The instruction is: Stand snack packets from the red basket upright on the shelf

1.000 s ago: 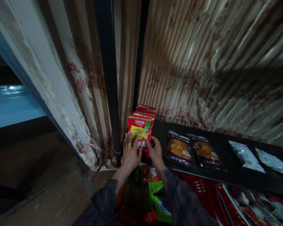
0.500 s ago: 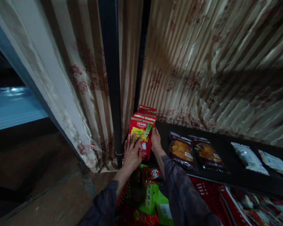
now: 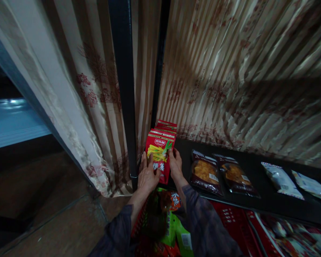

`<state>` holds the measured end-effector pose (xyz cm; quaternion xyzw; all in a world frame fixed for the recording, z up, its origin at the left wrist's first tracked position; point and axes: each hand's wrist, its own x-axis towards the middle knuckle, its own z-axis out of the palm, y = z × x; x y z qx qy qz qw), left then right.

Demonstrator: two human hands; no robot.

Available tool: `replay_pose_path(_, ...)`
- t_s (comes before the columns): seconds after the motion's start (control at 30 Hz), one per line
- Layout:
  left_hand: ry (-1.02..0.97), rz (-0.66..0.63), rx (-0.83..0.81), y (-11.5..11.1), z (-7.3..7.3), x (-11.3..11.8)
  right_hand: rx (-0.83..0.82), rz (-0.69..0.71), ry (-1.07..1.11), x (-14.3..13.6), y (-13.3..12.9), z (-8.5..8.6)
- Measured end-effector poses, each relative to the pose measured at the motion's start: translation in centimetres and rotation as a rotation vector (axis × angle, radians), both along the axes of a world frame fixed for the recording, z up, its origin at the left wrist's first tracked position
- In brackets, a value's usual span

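A row of red snack packets (image 3: 160, 148), with pictures of yellow strips and green stalks, leans back at the left end of a black shelf. My left hand (image 3: 148, 175) grips the front packet's lower left side, fingers along the edge and thumb across its front. On the other side, my right hand (image 3: 176, 164) has its bent fingers at the packet's right edge. More red packets stand behind, only their top strips showing. Both hands hide parts of the front packet's sides.
Two brown-wrapped food packs (image 3: 206, 173) lie right of my right hand, with white packets (image 3: 282, 180) farther along the black shelf (image 3: 247, 160). Green bags (image 3: 186, 237) sit below. A dark metal post (image 3: 124, 89) stands close on the left; a striped curtain (image 3: 216, 71) hangs behind.
My left hand has shifted from the front packet's face toward its left edge. My right hand has moved slightly down and curls more at the right edge.
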<state>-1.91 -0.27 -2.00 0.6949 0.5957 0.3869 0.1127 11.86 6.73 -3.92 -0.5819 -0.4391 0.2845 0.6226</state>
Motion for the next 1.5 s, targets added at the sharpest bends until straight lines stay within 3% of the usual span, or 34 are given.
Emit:
replay_pose_path(0.2, -0.002, 0.013, 0.043, 0.4, -0.6, 0.2, -0.020, -0.017, -0.186, -0.6, -2.0, 0.0)
replay_pose_path(0.47, -0.050, 0.090, -0.120, 0.5, 0.7, 0.1, 0.003, -0.122, -0.256, -1.5, -2.3, -0.7)
replay_pose_path(0.9, -0.061, -0.014, 0.070, 2.1, -0.2, -0.3, 0.033, -0.164, -0.276, -2.2, -2.4, -0.7)
replay_pose_path(1.1, -0.066, 0.046, 0.075, 1.7, -0.2, -0.2, 0.003, -0.170, -0.286, -2.6, -2.4, -0.3)
replay_pose_path(1.27, -0.023, 0.008, 0.051, 0.9, -0.3, -0.4, -0.008, -0.219, -0.300, -2.5, -2.3, -0.4)
replay_pose_path(1.5, 0.086, -0.008, 0.044, 0.1, -0.5, -0.1, 0.015, -0.185, -0.308, -2.1, -2.2, -0.1)
